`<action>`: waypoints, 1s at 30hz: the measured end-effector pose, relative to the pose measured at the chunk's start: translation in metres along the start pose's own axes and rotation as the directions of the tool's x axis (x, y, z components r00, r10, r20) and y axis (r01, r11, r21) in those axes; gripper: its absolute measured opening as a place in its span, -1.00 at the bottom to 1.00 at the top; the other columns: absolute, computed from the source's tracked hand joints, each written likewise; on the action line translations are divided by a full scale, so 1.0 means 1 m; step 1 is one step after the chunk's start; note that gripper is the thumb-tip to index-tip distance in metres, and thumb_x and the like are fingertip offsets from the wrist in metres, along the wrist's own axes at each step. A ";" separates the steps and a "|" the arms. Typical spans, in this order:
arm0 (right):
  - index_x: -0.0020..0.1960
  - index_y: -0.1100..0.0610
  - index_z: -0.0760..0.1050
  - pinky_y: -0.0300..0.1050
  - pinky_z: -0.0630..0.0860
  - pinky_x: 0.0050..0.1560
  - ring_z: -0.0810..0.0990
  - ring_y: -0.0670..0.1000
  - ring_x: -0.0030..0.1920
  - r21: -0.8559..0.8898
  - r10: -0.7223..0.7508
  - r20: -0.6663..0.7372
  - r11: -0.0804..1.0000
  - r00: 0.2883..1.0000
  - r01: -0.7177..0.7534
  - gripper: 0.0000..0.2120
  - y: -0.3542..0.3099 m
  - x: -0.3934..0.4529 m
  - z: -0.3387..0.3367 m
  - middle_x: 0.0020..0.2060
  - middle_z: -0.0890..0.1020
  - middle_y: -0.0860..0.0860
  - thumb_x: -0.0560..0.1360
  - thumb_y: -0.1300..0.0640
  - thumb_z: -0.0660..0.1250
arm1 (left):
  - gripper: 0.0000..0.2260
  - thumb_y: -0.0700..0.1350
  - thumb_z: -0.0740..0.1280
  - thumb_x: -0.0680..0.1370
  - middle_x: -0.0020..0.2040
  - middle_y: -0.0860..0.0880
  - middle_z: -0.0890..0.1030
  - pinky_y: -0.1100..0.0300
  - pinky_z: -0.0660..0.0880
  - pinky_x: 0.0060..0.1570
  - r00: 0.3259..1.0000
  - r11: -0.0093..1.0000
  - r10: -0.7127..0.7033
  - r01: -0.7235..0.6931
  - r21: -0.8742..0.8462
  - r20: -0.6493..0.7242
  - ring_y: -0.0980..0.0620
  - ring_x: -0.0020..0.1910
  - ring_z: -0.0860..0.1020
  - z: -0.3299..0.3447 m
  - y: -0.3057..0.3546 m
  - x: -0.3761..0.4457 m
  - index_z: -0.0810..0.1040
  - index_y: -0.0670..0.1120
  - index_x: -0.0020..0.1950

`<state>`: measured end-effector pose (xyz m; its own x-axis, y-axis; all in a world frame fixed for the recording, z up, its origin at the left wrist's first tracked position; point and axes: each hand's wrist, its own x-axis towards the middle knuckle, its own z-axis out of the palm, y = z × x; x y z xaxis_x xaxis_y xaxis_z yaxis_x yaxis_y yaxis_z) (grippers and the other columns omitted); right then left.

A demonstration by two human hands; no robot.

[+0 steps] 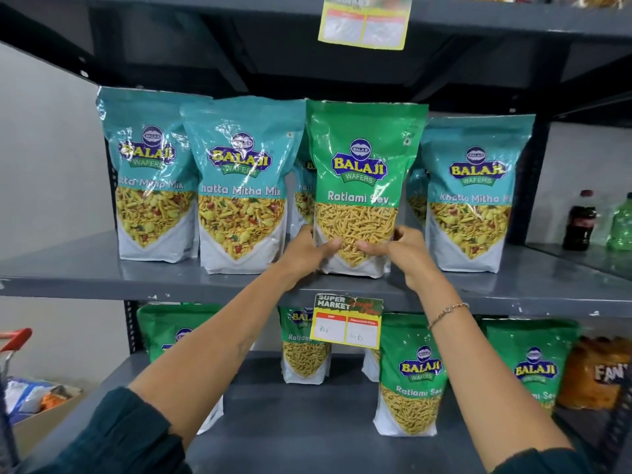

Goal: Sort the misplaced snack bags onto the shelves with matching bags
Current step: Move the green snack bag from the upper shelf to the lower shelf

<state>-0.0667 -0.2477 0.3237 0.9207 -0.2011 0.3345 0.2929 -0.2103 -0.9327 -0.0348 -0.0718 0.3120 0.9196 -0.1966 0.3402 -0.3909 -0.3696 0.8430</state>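
A green Ratlami Sev bag stands upright on the middle shelf, in a row of teal Khatta Mitha Mix bags. My left hand grips its lower left edge, thumb across the front. My right hand grips its lower right edge. One shelf below stand several matching green Ratlami Sev bags, some partly hidden by my forearms.
A yellow price tag hangs from the middle shelf's front edge, another tag from the shelf above. A cola bottle and a green bottle stand at right. An orange bag sits lower right. A red-handled trolley is at left.
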 end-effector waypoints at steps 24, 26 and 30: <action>0.00 0.10 0.60 -0.02 0.57 0.09 0.67 -0.03 -0.02 -0.147 -0.106 -0.028 0.984 0.994 0.101 -0.40 0.020 -0.193 -0.023 -0.07 0.71 -0.02 -0.01 0.04 0.66 | -0.49 0.13 0.53 0.29 0.09 0.06 0.67 0.14 0.50 0.14 0.987 0.994 0.113 -0.111 -0.022 0.111 0.11 0.06 0.61 -0.007 -0.020 -0.179 0.57 -0.03 0.17; 0.00 0.07 0.59 -0.01 0.56 0.12 0.66 -0.05 -0.02 -0.177 -0.094 0.007 0.980 0.996 0.094 -0.35 0.038 -0.203 -0.013 -0.08 0.71 -0.03 -0.05 -0.02 0.66 | -0.43 0.11 0.57 0.23 0.09 0.05 0.68 0.12 0.50 0.19 0.989 0.998 0.067 -0.066 -0.010 0.131 0.09 0.07 0.61 -0.011 -0.040 -0.196 0.57 -0.04 0.18; 0.04 0.11 0.57 0.03 0.57 0.11 0.65 -0.03 -0.02 -0.248 -0.035 0.060 0.968 0.998 0.049 -0.35 0.081 -0.218 0.014 -0.07 0.70 -0.01 -0.01 0.02 0.66 | -0.46 0.04 0.61 0.20 -0.08 0.03 0.68 0.12 0.54 -0.01 0.989 0.997 -0.075 0.075 0.000 0.131 0.07 -0.12 0.61 -0.012 -0.084 -0.220 0.58 -0.11 0.10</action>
<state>-0.2395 -0.2073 0.1731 0.9236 -0.1359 0.3585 0.2646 -0.4507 -0.8526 -0.2036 0.0133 0.1713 0.9330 -0.2857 0.2187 -0.3204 -0.3831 0.8664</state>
